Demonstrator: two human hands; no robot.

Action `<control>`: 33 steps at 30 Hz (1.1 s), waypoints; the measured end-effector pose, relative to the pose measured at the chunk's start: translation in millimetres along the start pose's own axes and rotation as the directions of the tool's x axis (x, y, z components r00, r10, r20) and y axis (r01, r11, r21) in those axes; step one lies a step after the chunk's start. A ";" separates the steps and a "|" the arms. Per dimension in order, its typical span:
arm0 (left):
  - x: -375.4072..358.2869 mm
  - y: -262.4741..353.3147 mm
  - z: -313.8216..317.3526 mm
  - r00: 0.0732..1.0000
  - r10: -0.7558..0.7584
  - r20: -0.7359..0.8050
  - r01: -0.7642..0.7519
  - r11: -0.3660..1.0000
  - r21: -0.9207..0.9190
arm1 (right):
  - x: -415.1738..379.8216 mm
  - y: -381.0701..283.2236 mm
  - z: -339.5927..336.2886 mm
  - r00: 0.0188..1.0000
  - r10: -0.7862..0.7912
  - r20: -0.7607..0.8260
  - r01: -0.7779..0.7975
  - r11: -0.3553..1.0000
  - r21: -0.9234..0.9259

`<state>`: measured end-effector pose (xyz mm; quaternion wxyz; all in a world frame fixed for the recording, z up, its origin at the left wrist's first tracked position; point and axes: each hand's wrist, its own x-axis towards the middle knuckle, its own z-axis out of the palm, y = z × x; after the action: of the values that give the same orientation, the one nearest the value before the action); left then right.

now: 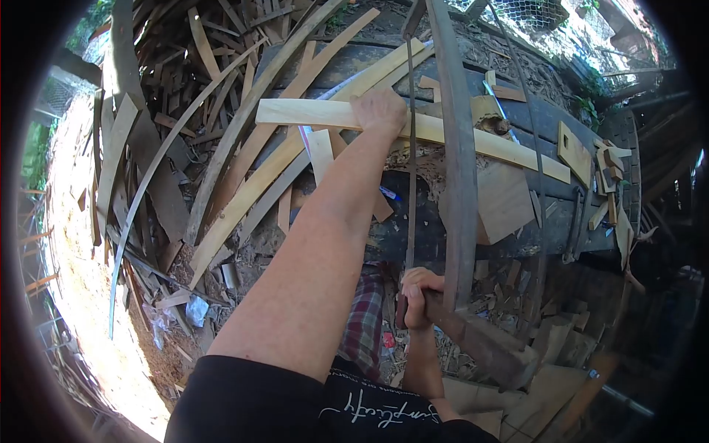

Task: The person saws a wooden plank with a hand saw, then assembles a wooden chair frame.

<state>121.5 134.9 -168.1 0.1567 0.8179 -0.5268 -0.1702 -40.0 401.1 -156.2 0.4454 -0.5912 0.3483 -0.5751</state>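
Note:
A long pale wooden strip (pixel 303 113) lies across the dark workbench (pixel 369 229). My left hand (pixel 380 111) presses on it with the fingers wrapped over its edge. My right hand (pixel 421 295) is closed around the lower handle of a large wooden frame saw (pixel 458 162). The saw's thin blade (pixel 411 199) runs up from that handle and crosses the strip just right of my left hand. The saw frame stands over the strip further right. Whether the blade has cut into the wood cannot be seen.
More boards and strips (pixel 244 181) lean and lie at the left. A wooden block (pixel 504 199), a blue marker (pixel 390 193) and a rectangular piece with a slot (pixel 574 153) are on the bench. Scraps litter the ground.

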 end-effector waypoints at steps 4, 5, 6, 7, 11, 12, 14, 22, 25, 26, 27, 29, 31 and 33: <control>-7.2 -3.5 -6.2 0.998 0.059 0.036 -0.058 0.998 -0.031 | 41.2 31.3 6.8 0.997 -0.017 -0.077 0.011 0.997 -0.078; -9.4 -3.5 -2.4 0.997 0.064 0.037 -0.064 0.998 -0.017 | 67.1 50.0 8.3 0.996 -0.005 -0.094 -0.006 0.994 -0.113; -3.5 -3.1 -1.4 0.997 0.076 0.005 -0.076 0.997 -0.009 | 97.8 63.2 15.4 0.992 0.017 -0.125 -0.026 0.997 -0.070; -4.0 -6.5 0.4 0.996 0.084 -0.009 -0.084 0.996 -0.001 | 106.4 63.1 20.0 0.991 0.016 -0.131 -0.023 0.998 -0.057; 4.3 -3.5 4.6 0.995 0.065 -0.070 -0.067 0.997 -0.025 | 88.7 43.2 18.7 0.995 -0.064 -0.080 0.045 0.974 -0.221; 6.5 -4.8 5.1 0.996 0.072 -0.057 -0.073 0.997 -0.016 | 63.6 31.4 14.1 0.998 -0.016 -0.069 0.006 0.990 -0.138; 5.4 -3.5 7.0 0.997 0.075 -0.034 -0.075 0.997 -0.021 | 18.4 5.7 8.0 0.998 0.021 -0.054 -0.021 1.000 -0.003; -0.8 -9.3 2.2 0.986 0.164 0.011 -0.164 0.985 0.050 | 76.9 68.3 16.3 0.992 -0.080 -0.101 0.067 0.989 -0.128; -0.2 -7.9 0.6 0.994 0.105 -0.040 -0.104 0.994 0.025 | 125.8 76.7 24.7 0.991 -0.062 -0.118 0.040 0.983 -0.177; 1.8 -5.9 -0.2 0.993 0.112 -0.049 -0.111 0.994 0.021 | 131.7 68.3 22.1 0.998 -0.027 -0.052 0.017 0.982 -0.187; 0.2 -5.9 1.8 0.992 0.109 -0.062 -0.109 0.994 0.004 | 133.1 58.1 20.4 1.000 0.018 0.009 -0.016 0.979 -0.205; -0.1 -3.0 4.8 0.991 0.100 -0.086 -0.103 0.994 -0.029 | 122.1 48.0 24.6 1.000 0.010 -0.017 -0.013 0.980 -0.196; 0.6 -5.5 4.5 0.994 0.048 -0.094 -0.052 0.998 -0.037 | 84.0 36.9 31.6 0.998 0.018 -0.064 -0.027 0.988 -0.151; 14.2 -7.8 2.4 0.994 0.033 -0.104 -0.039 0.997 -0.062 | 43.2 19.7 19.7 0.996 0.072 -0.058 -0.077 0.991 -0.106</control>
<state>132.2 124.7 -175.2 0.2126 0.8105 -0.5271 -0.1417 -14.3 356.5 -157.3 0.4244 -0.5853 0.4125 -0.5541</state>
